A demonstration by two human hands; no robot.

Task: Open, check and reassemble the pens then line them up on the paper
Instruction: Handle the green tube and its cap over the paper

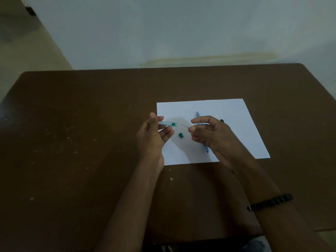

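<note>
Green-tinted clear plastic pen barrel (167,123) pinched in left hand (152,137) | right hand (209,133) pinches thin refill (183,125) half inside | small green cap (180,135) lies on white paper (236,113) between hands | step: likely reassembly | next: steady aligned push, then cap

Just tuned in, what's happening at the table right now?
A person has a green pen apart. The left hand holds the clear barrel, and the right hand pinches the thin refill sticking out of it. A small green cap lies on the paper, beside a blue pen partly hidden by the right hand.
</note>
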